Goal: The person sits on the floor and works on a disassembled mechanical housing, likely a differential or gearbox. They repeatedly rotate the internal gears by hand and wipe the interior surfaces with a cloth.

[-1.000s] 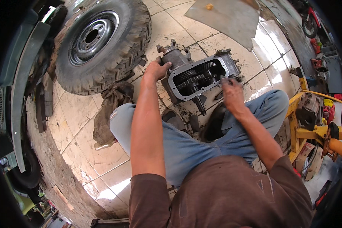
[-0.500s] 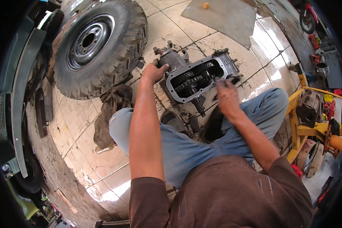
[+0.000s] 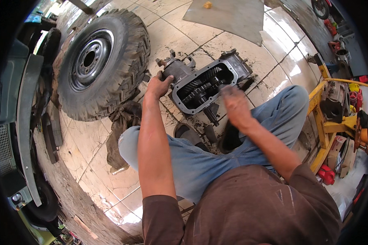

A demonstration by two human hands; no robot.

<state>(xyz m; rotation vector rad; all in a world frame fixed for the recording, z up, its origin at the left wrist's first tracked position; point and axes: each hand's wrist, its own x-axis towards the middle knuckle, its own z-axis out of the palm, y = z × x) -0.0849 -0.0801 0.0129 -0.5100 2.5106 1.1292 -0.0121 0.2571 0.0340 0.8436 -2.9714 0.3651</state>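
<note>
A grey metal gearbox (image 3: 233, 64) lies on the tiled floor before my crossed legs. Its long flanged opening faces up, with dark toothed gears (image 3: 198, 94) inside and a shaft sticking out toward me. At the gearbox's left end, my left hand (image 3: 159, 85) grips the housing, thumb spread from the fingers. My right hand (image 3: 236, 107) is at the right part of the opening's near rim, fingers curled together and smeared by motion. Whatever it may hold there is hidden. Dark grime lies on the tiles around the housing.
A big knobbly tyre on a black wheel (image 3: 131, 61) is at the left, with a dark crumpled cloth (image 3: 120, 126) below it. A flat grey sheet (image 3: 229, 18) lies beyond the gearbox. At the right stands a yellow metal frame (image 3: 321, 118) with machine parts.
My right hand has moved along the near rim, left relative to the gearbox. My left hand keeps its hold on the housing. The whole view has shifted slightly.
</note>
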